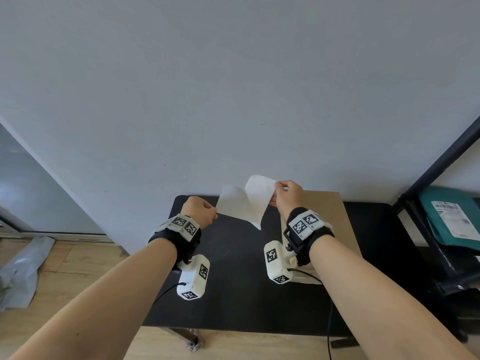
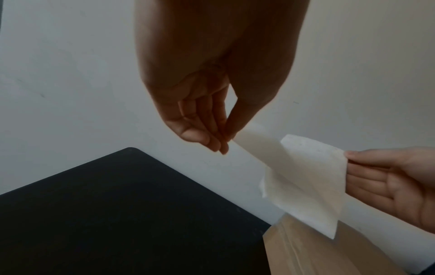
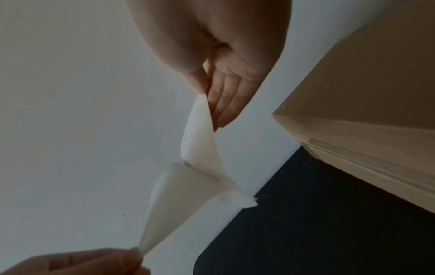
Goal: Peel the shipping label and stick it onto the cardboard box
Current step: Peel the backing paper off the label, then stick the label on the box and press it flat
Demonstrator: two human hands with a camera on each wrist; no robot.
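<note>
Shipping label (image 1: 259, 197): thin, limp, light, tacky; right hand (image 1: 287, 197) pinches its 3 o'clock corner, left hand (image 1: 198, 213) pinches backing (image 1: 231, 202).

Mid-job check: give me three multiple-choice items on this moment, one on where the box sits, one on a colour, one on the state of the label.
1. The cardboard box stands: A) on the floor B) on the table's right part C) on the shelf.
2. The table is: A) white B) black C) green.
3. The label is: A) stuck on the box B) flat on the table C) partly peeled from its backing in the air.

B: box behind right hand.
B: dark top.
C: left hand pinches the backing, right the label; sheets joined at one end.
</note>
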